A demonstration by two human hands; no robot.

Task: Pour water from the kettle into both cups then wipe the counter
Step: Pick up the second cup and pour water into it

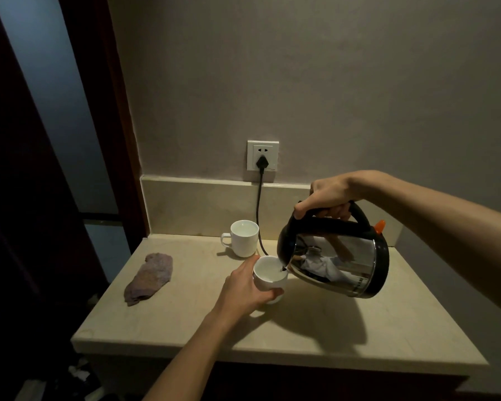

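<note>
At the left of the pale worktop (162, 322) lies a crumpled purplish cloth (149, 278); farther back, near the wall, stands a white cup (243, 238) with water in it, handle to the left; just nearer and right of it the left hand (245, 290) wraps around a second white cup (271, 276); over its rim tilts the steel kettle (334, 260), spout touching the cup's right edge, gripped by its black handle in the right hand (327, 199), clear of the worktop.

A dim home or hotel tea corner: a kettle (334, 260) is pouring over a stone counter (185, 322) beneath a wall socket (262, 155).
</note>
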